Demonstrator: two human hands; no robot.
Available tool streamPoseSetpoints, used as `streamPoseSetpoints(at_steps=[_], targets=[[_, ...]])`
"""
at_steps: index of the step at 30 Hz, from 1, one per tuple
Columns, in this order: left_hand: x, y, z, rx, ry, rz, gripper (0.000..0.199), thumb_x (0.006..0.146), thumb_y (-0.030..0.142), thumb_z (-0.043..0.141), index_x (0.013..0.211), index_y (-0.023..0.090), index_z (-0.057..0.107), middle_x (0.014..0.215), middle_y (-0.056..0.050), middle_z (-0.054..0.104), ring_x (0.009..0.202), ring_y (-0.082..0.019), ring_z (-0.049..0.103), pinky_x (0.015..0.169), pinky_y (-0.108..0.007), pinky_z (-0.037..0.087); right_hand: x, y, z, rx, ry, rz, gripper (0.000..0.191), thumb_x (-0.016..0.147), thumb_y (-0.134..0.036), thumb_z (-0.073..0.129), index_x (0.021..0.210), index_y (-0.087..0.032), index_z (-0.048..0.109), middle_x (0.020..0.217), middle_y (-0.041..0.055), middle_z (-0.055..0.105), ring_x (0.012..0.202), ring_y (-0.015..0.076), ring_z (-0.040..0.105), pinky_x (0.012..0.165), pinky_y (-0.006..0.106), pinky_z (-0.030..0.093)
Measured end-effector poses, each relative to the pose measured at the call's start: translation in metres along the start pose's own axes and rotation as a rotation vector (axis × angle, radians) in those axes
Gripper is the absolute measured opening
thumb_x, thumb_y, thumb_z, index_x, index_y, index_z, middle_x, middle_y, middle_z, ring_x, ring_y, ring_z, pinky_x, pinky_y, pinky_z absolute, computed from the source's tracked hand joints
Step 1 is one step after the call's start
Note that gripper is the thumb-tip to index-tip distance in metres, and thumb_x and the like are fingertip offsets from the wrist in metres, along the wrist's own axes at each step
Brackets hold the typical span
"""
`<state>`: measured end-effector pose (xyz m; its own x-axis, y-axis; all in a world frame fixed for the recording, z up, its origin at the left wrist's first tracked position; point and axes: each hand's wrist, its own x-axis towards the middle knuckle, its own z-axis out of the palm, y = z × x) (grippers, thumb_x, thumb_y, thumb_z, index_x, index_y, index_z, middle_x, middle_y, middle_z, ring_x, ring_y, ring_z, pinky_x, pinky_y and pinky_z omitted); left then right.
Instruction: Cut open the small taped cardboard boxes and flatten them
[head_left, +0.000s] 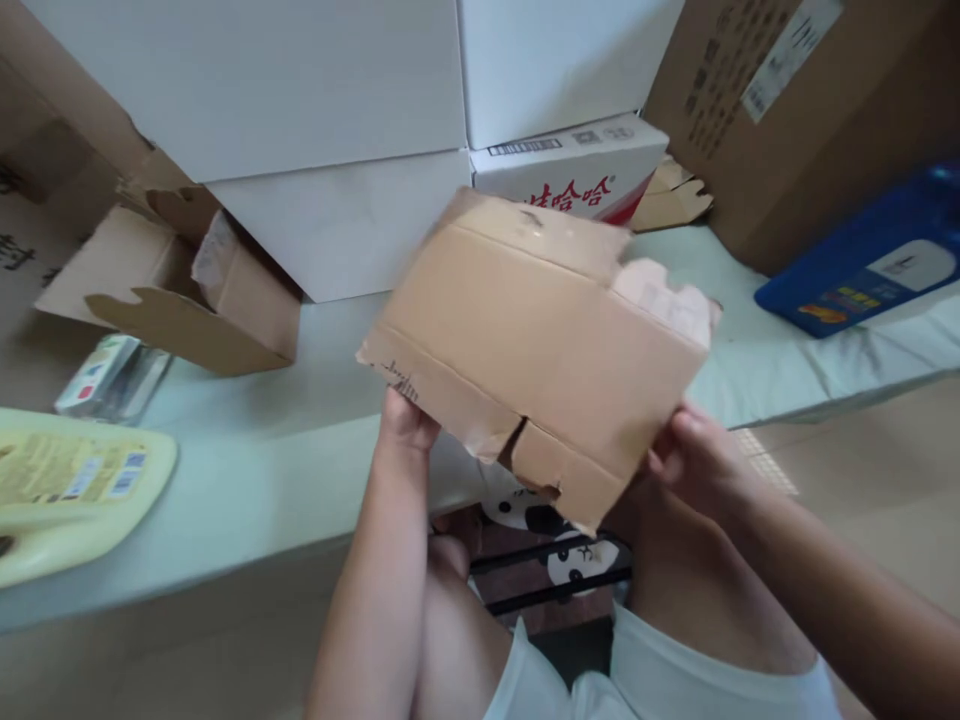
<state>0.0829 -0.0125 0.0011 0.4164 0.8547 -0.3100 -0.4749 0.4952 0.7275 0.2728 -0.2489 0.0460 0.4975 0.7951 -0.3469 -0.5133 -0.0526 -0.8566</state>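
Observation:
A flattened brown cardboard box [517,320] is held up, tilted, between both hands over the table's front edge and my lap. Its flaps are creased, with a torn slot along the lower edge and a notched flap on the right. My left hand [409,420] grips its lower left edge, the fingers mostly hidden behind the card. My right hand [694,455] pinches the lower right edge, thumb on the near face. Behind the cardboard stands a white carton with red lettering [577,175], partly covered by it.
An opened small cardboard box [255,310] stands at left beside a clear plastic pack [112,380]. A pale yellow bottle [75,490] lies at front left, a blue bottle [862,260] at right. Large white boxes [337,220] and a brown carton [795,120] line the back of the cloth-covered table [300,450].

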Motion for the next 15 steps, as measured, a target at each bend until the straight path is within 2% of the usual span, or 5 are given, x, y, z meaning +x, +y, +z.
streamPoseSetpoints(at_steps=[5, 8, 11, 13, 15], targets=[[-0.012, 0.003, 0.022, 0.128, -0.012, -0.205, 0.023, 0.089, 0.025, 0.051, 0.086, 0.012, 0.07, 0.073, -0.007, 0.075, 0.063, -0.016, 0.072, 0.06, -0.025, 0.059, -0.019, 0.002, -0.027, -0.215, 0.187, 0.041, 0.05, 0.056, -0.059, 0.086, 0.072, -0.023, 0.056, 0.045, -0.0045, 0.052, 0.029, 0.0089, 0.04, 0.027, 0.022, 0.034], [-0.014, 0.013, 0.022, 0.202, -0.048, -0.272, 0.023, 0.089, 0.027, 0.051, 0.09, 0.012, 0.068, 0.073, -0.009, 0.075, 0.058, -0.015, 0.071, 0.051, -0.021, 0.055, -0.024, -0.019, -0.049, -0.225, 0.482, -0.14, 0.044, 0.051, -0.05, 0.088, 0.069, -0.026, 0.056, 0.047, -0.0054, 0.049, 0.03, 0.0077, 0.036, 0.024, 0.022, 0.03], [-0.014, 0.02, 0.019, 0.206, -0.019, -0.243, 0.02, 0.086, 0.027, 0.052, 0.09, 0.013, 0.066, 0.073, -0.008, 0.075, 0.058, -0.014, 0.071, 0.051, -0.019, 0.054, -0.023, -0.046, -0.077, -0.33, 0.728, -0.318, 0.03, 0.059, -0.039, 0.086, 0.07, -0.032, 0.059, 0.066, 0.0003, 0.059, 0.039, 0.0113, 0.046, 0.028, 0.026, 0.038], [-0.013, 0.021, 0.018, 0.196, 0.001, -0.227, 0.018, 0.084, 0.027, 0.053, 0.087, 0.014, 0.065, 0.07, -0.008, 0.074, 0.056, -0.014, 0.069, 0.05, -0.019, 0.053, -0.015, -0.061, -0.099, -0.432, 0.845, -0.379, 0.023, 0.067, -0.037, 0.081, 0.069, -0.031, 0.059, 0.069, 0.0029, 0.06, 0.043, 0.0137, 0.051, 0.032, 0.03, 0.046], [-0.012, 0.021, 0.018, 0.182, -0.003, -0.216, 0.018, 0.083, 0.029, 0.054, 0.085, 0.015, 0.065, 0.069, -0.007, 0.074, 0.055, -0.013, 0.069, 0.05, -0.019, 0.053, 0.005, -0.075, -0.119, -0.526, 0.836, -0.449, 0.023, 0.074, -0.039, 0.076, 0.065, -0.029, 0.057, 0.063, 0.0032, 0.057, 0.044, 0.0141, 0.053, 0.036, 0.03, 0.05]])
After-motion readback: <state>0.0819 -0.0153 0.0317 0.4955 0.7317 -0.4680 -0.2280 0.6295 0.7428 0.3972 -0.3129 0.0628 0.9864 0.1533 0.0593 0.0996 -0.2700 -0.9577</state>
